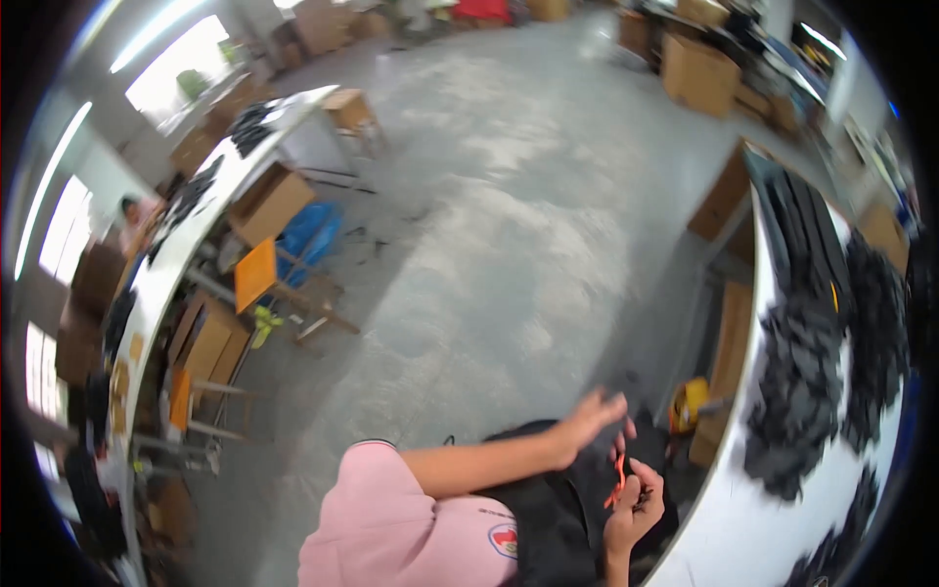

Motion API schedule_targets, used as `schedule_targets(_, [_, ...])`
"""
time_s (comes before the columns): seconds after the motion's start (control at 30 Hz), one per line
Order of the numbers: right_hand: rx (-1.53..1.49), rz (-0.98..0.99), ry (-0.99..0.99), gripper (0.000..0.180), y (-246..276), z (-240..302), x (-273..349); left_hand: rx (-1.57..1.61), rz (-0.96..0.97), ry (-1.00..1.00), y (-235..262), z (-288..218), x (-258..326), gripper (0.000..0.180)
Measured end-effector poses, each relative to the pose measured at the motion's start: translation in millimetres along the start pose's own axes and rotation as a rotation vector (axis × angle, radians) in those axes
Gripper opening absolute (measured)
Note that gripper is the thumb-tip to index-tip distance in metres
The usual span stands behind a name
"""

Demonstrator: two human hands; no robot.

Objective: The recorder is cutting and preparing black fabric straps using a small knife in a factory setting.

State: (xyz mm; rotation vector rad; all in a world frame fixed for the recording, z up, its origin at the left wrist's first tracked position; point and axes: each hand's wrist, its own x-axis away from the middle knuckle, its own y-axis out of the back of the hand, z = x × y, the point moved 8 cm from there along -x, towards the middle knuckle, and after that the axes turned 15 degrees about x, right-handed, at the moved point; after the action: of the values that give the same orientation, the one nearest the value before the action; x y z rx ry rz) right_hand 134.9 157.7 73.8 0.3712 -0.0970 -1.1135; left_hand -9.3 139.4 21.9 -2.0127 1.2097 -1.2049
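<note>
My left hand (590, 427) reaches in over my lap with its fingers stretched and apart, slightly blurred. Just below it, my right hand (631, 509) is closed, fingers curled in a pinch. A thin orange-red piece (618, 481) sticks out by its fingertips; its exact kind is too small and blurred to tell. Small dark bits show at the curled fingers. The lower fingers of my left hand come close to the top of the orange-red piece; whether they touch it I cannot tell. Black fabric (553, 519) lies across my lap beneath both hands.
At my right stands a white table (704, 533) piled with black fabric pieces (797, 391). A yellow container (689, 403) sits beside it, low down. Along the left runs a long white table (161, 284) with cardboard boxes, an orange-topped stool (256, 277) and a distant person (137, 220).
</note>
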Motion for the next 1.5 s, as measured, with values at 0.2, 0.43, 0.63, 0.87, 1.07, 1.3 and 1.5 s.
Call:
schedule_targets(0.2, [0.144,-0.067,-0.020,0.022,7.7,8.3,1.8,0.074,0.011,-0.007,-2.9,-25.3,-45.6,0.038])
schedule_targets(0.43, [0.238,-0.280,-0.217,0.025,26.2,-30.4,43.6,-0.017,0.025,0.247,-27.9,31.6,-60.6,0.037])
schedule_targets(0.63, [0.468,-0.272,-0.103,0.034,30.3,-15.5,31.7,0.130,-0.028,0.490,-7.0,44.0,-52.1,0.033])
schedule_targets(0.87, [0.602,-0.253,-0.010,0.027,17.1,-11.1,24.8,0.057,-0.039,0.374,-8.6,39.0,-53.1,0.033])
schedule_targets(1.07, [0.750,-0.252,0.028,0.027,11.6,-12.8,30.6,0.040,-0.043,0.363,-9.6,43.2,-55.7,0.033])
schedule_targets(1.3, [0.736,-0.248,0.019,0.023,14.6,-14.5,29.0,0.020,-0.067,0.377,-7.5,46.0,-53.6,0.034])
schedule_targets(1.5, [0.646,-0.160,0.043,0.028,6.0,-9.4,26.5,0.015,-0.070,0.351,-6.9,42.4,-53.5,0.032])
